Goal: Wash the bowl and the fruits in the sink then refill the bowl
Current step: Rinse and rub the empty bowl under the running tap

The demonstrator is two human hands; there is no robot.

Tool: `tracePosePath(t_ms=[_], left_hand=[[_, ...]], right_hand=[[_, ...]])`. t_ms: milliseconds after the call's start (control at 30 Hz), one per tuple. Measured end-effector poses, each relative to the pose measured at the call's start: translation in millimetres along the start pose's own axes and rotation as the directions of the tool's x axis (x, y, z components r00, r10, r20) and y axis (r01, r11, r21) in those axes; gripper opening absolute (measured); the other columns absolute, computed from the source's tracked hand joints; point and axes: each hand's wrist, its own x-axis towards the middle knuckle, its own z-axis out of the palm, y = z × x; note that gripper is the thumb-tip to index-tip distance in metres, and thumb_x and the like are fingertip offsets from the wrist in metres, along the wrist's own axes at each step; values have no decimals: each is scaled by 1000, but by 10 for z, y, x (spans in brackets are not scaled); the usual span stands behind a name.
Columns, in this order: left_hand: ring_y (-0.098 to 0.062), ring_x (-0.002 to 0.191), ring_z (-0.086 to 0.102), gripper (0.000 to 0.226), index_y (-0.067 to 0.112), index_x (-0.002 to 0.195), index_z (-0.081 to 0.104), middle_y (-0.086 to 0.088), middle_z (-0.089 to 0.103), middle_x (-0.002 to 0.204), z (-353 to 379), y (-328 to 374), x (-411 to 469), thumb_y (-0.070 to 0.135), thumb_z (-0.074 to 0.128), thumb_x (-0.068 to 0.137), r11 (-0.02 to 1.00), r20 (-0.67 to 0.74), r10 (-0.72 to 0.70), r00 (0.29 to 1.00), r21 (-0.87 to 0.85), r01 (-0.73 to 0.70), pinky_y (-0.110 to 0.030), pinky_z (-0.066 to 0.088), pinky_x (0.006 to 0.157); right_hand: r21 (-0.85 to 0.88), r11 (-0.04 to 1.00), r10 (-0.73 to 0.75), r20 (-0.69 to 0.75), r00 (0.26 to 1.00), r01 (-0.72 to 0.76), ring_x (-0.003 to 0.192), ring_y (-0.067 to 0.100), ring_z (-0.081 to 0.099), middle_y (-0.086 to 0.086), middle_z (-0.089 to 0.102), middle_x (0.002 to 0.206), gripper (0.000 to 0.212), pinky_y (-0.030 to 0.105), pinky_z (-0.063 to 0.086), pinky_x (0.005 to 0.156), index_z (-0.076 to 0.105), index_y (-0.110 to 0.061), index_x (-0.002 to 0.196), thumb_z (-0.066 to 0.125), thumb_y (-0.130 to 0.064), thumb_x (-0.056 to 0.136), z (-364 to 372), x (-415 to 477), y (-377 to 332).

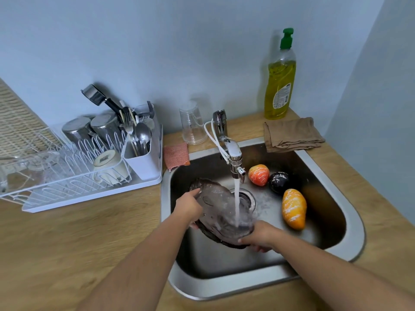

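Note:
A dark see-through glass bowl [219,207] is held tilted inside the steel sink [350,223], under the water running from the tap [233,153]. My left hand [189,205] grips the bowl's left rim. My right hand [260,235] grips its near right rim. Three fruits lie wet on the sink floor to the right: a red-orange one [258,175], a dark purple one [279,182] and an orange-yellow one [294,208]. The drain [247,197] shows behind the bowl.
A white dish rack [74,176] with steel cups and a cutlery holder [143,153] stands on the wooden counter at left. A pink sponge [176,156], an upturned clear glass [193,125], a dish-soap bottle [279,79] and a folded brown cloth [292,134] line the sink's far edge.

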Motion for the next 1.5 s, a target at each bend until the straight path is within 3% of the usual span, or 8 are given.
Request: tracePosePath(t_ms=[167,333,433,767,867,1000,1200,1500], left_hand=[[-39,97,60,79,36,149,28,-10,29,152,-231,154,-17,-11,41,87,971,6,98,995,218,-97,-35,60,55],[-23,74,55,88,39,149,26,-10,34,148,-473,224,-51,-9,60,85,950,29,167,986,262,-169,-31,59,53],[-24,87,52,93,41,148,26,-9,39,144,-607,239,-86,-4,71,80,922,37,245,969,301,-245,-23,54,46],[-30,106,62,85,44,145,31,-6,40,149,-917,216,-230,-1,68,83,844,84,311,947,433,-316,-25,53,72],[-25,92,66,83,45,145,32,-8,46,144,-937,206,-212,-2,64,85,852,66,304,950,428,-302,-25,55,68],[-20,62,59,83,43,146,30,-14,57,129,-896,212,-162,-10,49,86,862,-42,314,948,432,-266,-16,42,42],[-30,72,62,83,39,148,29,-17,56,128,-857,167,-55,-13,42,84,864,-78,316,945,435,-253,-30,54,53],[-38,105,62,77,42,144,36,-8,38,145,-800,206,-147,-6,58,88,980,175,79,981,165,-108,-44,61,62]], right_hand=[[-190,968,-164,18,986,164,98,17,61,-2,63,110,51,17,41,73,52,-17,132,66,-34,86,122,-31,-130],[-352,877,-352,-7,936,328,127,18,48,0,51,141,48,25,38,104,50,-22,136,59,-35,90,245,44,-232],[-496,774,-448,7,894,392,141,18,31,-4,32,155,49,33,27,115,39,-27,144,46,-39,96,325,70,-259],[-781,528,-578,-44,815,332,147,15,-14,-5,-16,159,63,47,0,118,-1,-25,152,29,-43,100,98,274,-640],[-846,435,-571,5,821,308,145,15,-19,-6,-20,158,63,49,-5,119,-6,-26,152,28,-38,101,22,344,-709],[-738,559,-490,74,868,379,148,14,4,-7,2,161,60,47,3,120,11,-27,152,36,-40,99,205,251,-495],[-497,728,-475,131,870,472,147,11,14,-6,21,159,47,46,6,118,30,-28,148,29,-37,102,445,97,-334],[-889,343,-588,49,807,303,143,14,-22,-7,-36,144,65,45,-12,114,-14,-24,150,26,-41,101,-227,493,-600]])
